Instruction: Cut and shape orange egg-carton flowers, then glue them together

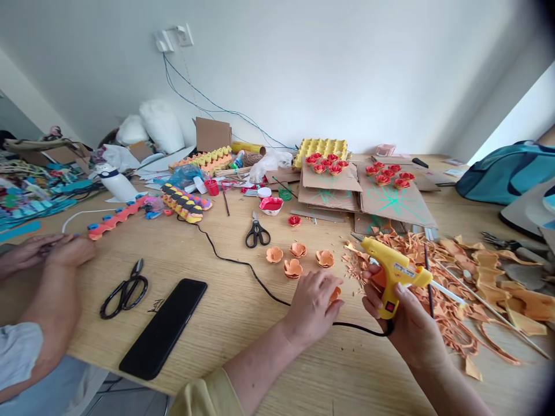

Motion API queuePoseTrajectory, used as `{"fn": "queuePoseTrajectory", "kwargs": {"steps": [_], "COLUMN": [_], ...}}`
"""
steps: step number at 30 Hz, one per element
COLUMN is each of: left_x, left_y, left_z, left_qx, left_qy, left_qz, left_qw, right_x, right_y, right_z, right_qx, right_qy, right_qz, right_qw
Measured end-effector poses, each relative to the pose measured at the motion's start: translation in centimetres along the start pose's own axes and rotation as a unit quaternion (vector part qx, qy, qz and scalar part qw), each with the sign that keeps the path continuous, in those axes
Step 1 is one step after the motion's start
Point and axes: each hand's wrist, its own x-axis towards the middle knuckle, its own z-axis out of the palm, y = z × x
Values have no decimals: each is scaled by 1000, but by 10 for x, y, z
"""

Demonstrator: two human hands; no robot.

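My right hand [410, 323] is wrapped round a yellow hot glue gun [392, 266], its nozzle pointing up and left and a white glue stick [448, 293] out of its back. An orange patch shows by its fingers; I cannot tell if it is the trigger. Low over the table, my left hand [313, 303] curls round an orange egg-carton flower [335, 294], mostly hidden by the fingers. Just beyond it lie several orange flower cups [293, 268]. The gun's black cord [247, 264] passes under my left wrist. One red flower [294, 221] sits farther back.
Orange scraps [459, 289] cover the right side. Black-handled scissors [257, 232], more scissors [125, 292] and a black phone [163, 328] lie left. Cardboard sheets [390, 202] bear red flowers behind. Another person's hands [65, 249] are at the left edge, near an egg-carton strip [117, 221].
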Motion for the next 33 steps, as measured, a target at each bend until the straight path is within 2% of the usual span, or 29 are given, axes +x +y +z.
{"fn": "queuePoseTrajectory", "kwargs": {"steps": [6,12,20,24,27,33], "left_x": [-2,-2,-1,1,1,0], "left_y": [-5,-6,-11,-10,-6,2], "left_z": [5,9,10,4,1,1], "left_qx": [34,54,41,-9,-40,-63], "left_qy": [-31,-58,-35,22,56,32], "left_qz": [-55,-52,-51,-40,-24,-1], "left_qw": [997,995,997,999,997,997], "right_x": [3,2,-1,2,6,12], "right_y": [-1,4,8,15,21,34], "right_z": [-5,-4,-4,-8,-9,-7], "right_qx": [15,-10,-15,-83,-160,-241], "right_qy": [31,19,20,24,53,74], "right_qz": [17,28,30,28,28,4], "right_qw": [999,999,999,996,985,968]}}
